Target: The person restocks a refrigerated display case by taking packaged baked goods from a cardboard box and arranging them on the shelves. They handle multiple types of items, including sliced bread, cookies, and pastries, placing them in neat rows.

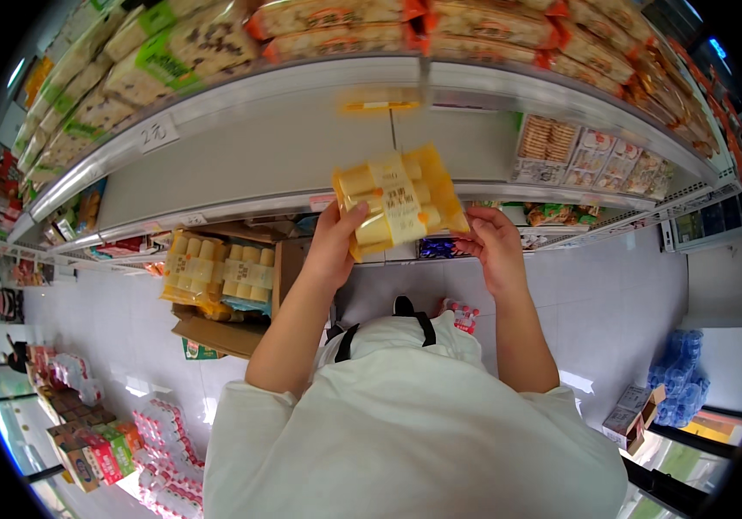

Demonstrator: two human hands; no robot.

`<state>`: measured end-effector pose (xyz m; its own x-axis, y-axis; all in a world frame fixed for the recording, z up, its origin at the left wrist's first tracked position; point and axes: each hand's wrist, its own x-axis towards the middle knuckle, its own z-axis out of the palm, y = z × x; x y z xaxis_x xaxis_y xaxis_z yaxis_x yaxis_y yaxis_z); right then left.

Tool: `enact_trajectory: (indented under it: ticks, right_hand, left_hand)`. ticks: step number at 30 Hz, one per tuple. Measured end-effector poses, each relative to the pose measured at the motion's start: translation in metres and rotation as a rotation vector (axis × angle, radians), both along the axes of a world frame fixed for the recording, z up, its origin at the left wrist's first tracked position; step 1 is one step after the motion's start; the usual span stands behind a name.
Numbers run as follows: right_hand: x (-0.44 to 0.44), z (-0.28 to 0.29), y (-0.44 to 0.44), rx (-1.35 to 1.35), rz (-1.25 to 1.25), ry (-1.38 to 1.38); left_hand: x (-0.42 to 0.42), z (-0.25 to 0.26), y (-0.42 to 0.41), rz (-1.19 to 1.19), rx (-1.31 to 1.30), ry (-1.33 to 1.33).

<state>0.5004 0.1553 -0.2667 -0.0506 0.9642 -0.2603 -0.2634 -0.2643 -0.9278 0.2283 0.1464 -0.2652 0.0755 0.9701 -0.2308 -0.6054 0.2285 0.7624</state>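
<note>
My left hand [335, 243] grips the left end of a yellow plastic bag of pale cylindrical snack rolls [397, 198], thumb on top. A printed band crosses the bag's middle. At the bag's lower right corner is my right hand [493, 243], fingers partly curled; whether they pinch the corner cannot be told. The bag hangs in front of a white metal shelf [248, 156]. Left of my left forearm, an open cardboard box [225, 331] contains more bags of rolls [194, 269], some in yellow wrapping.
Packaged crispy snack bars [338, 39] line the upper shelf, with green-labelled ones [170, 58] at left. Clear packs of biscuits [546, 139] stand at right. Shrink-wrapped bottles [163, 441] and cartons [95, 454] stand on the floor at lower left; blue water bottles [679, 376] are at right.
</note>
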Motion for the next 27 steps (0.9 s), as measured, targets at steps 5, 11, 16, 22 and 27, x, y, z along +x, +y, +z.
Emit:
enact_trajectory:
  ticks: [5,11,16,22,27]
  right_hand:
    - [0.049,0.002,0.003,0.075,-0.058,-0.043]
    - [0.073,-0.016,0.011,0.045,-0.108,0.024]
    - [0.062,-0.022,0.028,0.087,-0.085,0.127]
    - [0.047,-0.019,0.067,-0.087,-0.102,0.79]
    - [0.035,-0.021,0.093,-0.089,-0.152,0.874]
  left_hand:
    - [0.05,0.021,0.088,-0.114,-0.03,0.115]
    - [0.099,0.0,0.17,-0.231,-0.124,0.287]
    - [0.116,-0.036,0.196,-0.21,-0.06,0.173]
    - [0.096,-0.039,0.19,-0.003,-0.036,1.142]
    - [0.105,-0.029,0.135,0.145,0.375,1.519]
